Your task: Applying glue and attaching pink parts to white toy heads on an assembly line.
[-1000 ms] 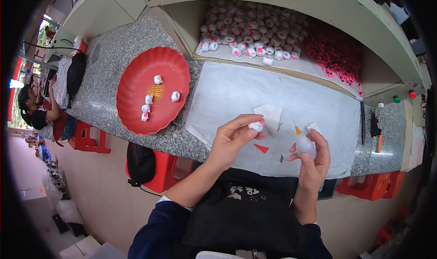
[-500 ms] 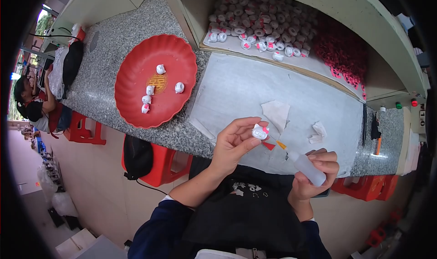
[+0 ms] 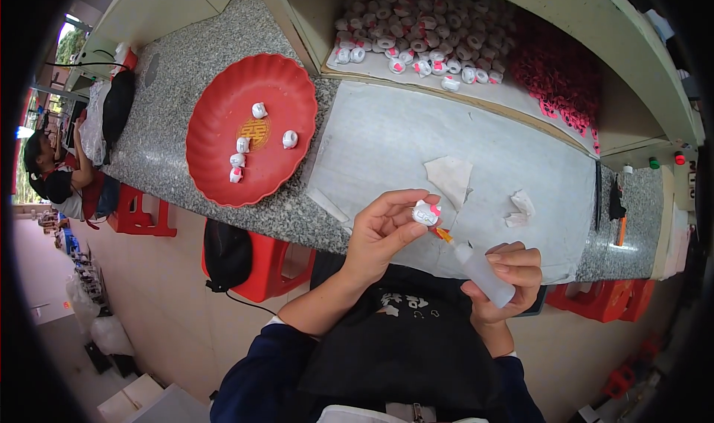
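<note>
In my left hand point(image 3: 378, 233), thumb and fingers pinch a small white figure head with a pink bow point(image 3: 425, 213). My right hand point(image 3: 518, 272) is wrapped round a translucent squeeze bottle point(image 3: 485, 276), tilted so that its orange needle tip point(image 3: 445, 236) points up at the figure head. The tip reaches close to the pink part; whether they touch I cannot tell. Both hands are above the near edge of a pale work sheet point(image 3: 364, 140). To their left, a red scalloped plate point(image 3: 216, 111) bears several similar white heads point(image 3: 289, 139).
A shelf behind the sheet holds a heap of white heads point(image 3: 446, 33) and a pile of pink bows point(image 3: 554, 77). Torn white scraps point(image 3: 449, 178) lie on the sheet. Red stools point(image 3: 275, 267) stand under the counter. Another person point(image 3: 63, 159) sits at the far left.
My right hand has moved left with the bottle, bringing its orange tip nearer the white head. My left hand holds nearly the same place.
</note>
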Action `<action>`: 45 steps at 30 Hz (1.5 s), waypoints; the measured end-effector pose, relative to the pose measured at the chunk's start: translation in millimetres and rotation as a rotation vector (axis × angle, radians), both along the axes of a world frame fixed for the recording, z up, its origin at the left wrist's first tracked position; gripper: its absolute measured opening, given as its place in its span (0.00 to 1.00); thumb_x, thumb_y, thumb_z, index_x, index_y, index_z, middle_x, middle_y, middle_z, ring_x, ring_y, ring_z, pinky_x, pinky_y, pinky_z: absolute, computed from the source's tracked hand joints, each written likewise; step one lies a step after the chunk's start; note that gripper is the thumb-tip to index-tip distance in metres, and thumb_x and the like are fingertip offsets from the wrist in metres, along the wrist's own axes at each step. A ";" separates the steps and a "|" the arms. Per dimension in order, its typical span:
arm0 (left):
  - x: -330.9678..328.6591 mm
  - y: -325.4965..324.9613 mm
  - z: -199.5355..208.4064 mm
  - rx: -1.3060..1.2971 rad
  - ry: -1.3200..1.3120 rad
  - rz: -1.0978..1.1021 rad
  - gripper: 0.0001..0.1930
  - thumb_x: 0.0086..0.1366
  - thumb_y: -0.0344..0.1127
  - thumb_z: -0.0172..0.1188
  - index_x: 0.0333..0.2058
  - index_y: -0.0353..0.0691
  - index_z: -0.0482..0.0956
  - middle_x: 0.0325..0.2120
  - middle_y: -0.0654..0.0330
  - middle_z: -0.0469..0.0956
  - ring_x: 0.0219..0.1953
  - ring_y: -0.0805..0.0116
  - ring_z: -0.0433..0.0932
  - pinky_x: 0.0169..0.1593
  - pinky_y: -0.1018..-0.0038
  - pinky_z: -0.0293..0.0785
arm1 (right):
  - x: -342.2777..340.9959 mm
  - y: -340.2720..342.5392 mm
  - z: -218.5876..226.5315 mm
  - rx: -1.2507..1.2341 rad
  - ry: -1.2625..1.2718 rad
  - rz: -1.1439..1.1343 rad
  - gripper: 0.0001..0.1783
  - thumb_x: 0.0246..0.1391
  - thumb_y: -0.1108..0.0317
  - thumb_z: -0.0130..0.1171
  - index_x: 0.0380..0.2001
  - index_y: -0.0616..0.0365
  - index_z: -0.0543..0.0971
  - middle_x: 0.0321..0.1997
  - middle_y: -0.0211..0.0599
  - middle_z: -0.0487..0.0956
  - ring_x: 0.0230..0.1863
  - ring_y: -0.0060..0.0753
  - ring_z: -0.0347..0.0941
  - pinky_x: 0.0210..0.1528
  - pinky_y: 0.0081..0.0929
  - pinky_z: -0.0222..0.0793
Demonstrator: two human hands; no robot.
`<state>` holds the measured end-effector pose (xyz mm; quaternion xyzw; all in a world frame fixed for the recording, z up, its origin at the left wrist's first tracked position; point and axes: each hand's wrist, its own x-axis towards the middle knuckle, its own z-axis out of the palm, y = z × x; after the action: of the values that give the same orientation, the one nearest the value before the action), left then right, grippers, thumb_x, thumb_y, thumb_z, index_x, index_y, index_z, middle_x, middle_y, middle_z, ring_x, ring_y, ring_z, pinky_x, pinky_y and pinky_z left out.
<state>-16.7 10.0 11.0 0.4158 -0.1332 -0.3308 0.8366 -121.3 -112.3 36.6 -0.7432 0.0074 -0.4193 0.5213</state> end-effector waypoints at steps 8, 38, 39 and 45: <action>-0.5 1.0 -2.3 0.011 -0.015 -0.008 0.18 0.50 0.22 0.51 0.42 0.32 0.63 0.40 0.51 0.67 0.39 0.67 0.70 0.45 0.70 0.67 | -1.6 0.2 2.3 0.014 0.029 0.011 0.22 0.24 0.70 0.69 0.26 0.55 0.68 0.28 0.34 0.67 0.23 0.27 0.65 0.23 0.18 0.63; -1.9 1.7 -4.4 0.149 -0.415 0.025 0.16 0.49 0.18 0.50 0.39 0.30 0.66 0.39 0.52 0.67 0.43 0.68 0.66 0.46 0.76 0.61 | -0.5 3.8 0.0 -0.027 0.045 -0.034 0.22 0.28 0.63 0.67 0.26 0.54 0.65 0.26 0.31 0.65 0.20 0.23 0.62 0.23 0.18 0.61; -1.7 1.5 -3.2 0.169 -0.423 0.031 0.16 0.48 0.18 0.50 0.39 0.30 0.66 0.39 0.51 0.67 0.43 0.68 0.66 0.46 0.76 0.61 | -0.9 3.0 0.5 -0.027 0.047 -0.036 0.22 0.28 0.63 0.67 0.26 0.54 0.65 0.26 0.31 0.65 0.20 0.23 0.62 0.23 0.18 0.61; 0.5 -1.7 -6.1 0.175 -0.431 0.044 0.15 0.48 0.18 0.50 0.39 0.30 0.67 0.39 0.51 0.67 0.43 0.67 0.65 0.46 0.75 0.61 | -3.3 -2.3 4.3 -0.034 0.115 -0.038 0.21 0.28 0.64 0.67 0.25 0.54 0.66 0.26 0.32 0.65 0.20 0.23 0.61 0.24 0.18 0.60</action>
<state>-16.2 8.3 4.9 0.5506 -0.2706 -0.2263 0.7566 -124.6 -114.5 40.9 -0.7746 0.0445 -0.3856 0.4993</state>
